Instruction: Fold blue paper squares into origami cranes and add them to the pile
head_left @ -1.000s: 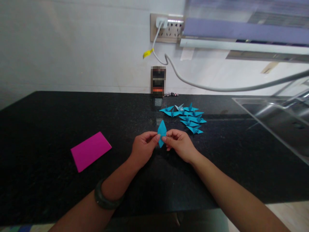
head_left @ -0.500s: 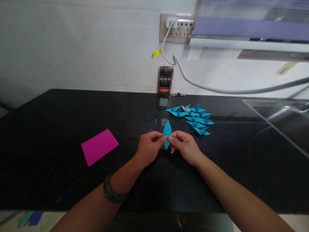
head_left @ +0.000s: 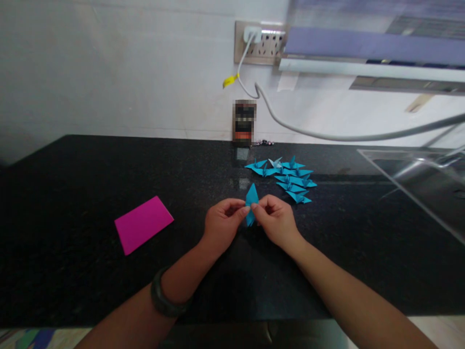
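Observation:
Between my two hands is a folded piece of blue origami paper [head_left: 252,195], long and pointed at its top and bottom ends. My left hand [head_left: 224,219] pinches its left edge between thumb and fingers. On the other side, my right hand [head_left: 278,218] grips the right edge, thumb pressed on the front face. The fingers behind the paper are partly hidden. Just beyond my right hand, several folded blue paper cranes [head_left: 296,180] sit in a cluster, with one paler crane [head_left: 276,163] among them.
A magenta stack of square paper [head_left: 144,225] lies left on the black countertop [head_left: 83,184]. A small pixelated box [head_left: 244,122] leans at the wall beside a beaded chain [head_left: 264,142]. A sink [head_left: 428,179] is at right, and a grey cable [head_left: 327,135] hangs from the wall socket [head_left: 267,46].
The view has shifted slightly, so the surroundings sit a little further left. My right thumb and fingers have closed in more over the blue paper, which now looks slightly turned.

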A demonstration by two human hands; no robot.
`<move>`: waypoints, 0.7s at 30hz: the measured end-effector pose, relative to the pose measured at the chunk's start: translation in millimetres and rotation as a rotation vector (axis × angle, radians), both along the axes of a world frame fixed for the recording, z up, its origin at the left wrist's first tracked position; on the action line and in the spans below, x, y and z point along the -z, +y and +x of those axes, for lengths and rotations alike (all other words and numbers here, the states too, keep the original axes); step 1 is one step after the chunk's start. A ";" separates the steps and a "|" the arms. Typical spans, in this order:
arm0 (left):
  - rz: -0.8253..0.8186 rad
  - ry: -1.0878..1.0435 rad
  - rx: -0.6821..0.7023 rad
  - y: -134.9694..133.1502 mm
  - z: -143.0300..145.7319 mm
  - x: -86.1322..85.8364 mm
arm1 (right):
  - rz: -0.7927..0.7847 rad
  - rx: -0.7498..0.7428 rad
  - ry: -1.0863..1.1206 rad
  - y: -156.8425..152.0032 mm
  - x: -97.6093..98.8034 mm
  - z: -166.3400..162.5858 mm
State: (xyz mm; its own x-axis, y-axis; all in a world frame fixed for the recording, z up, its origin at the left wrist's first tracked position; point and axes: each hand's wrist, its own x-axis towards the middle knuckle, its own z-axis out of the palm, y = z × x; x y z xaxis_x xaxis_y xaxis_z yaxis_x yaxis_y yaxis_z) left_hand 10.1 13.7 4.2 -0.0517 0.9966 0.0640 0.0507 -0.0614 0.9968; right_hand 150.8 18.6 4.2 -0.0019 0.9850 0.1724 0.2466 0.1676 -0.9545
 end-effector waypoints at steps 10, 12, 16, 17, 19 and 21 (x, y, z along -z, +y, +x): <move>-0.077 -0.112 0.180 -1.1 1.1 -1.3 | 0.285 -0.077 -0.244 -4.3 -3.8 0.0; -0.143 -0.214 0.161 1.7 0.2 -0.4 | 0.222 -0.134 -0.162 -4.3 -3.5 -1.2; -0.213 -0.310 0.128 4.8 -0.9 0.1 | -0.039 -0.084 0.192 2.6 -1.3 -0.1; -0.225 -0.315 0.140 4.9 -0.9 0.0 | -0.083 -0.064 0.258 4.8 -1.4 0.9; -0.248 -0.315 0.173 4.4 -0.9 -0.5 | -0.174 -0.121 0.312 7.9 -3.1 3.4; -0.263 -0.319 0.191 3.8 -0.9 -1.1 | -0.238 -0.202 0.314 8.8 -5.9 5.3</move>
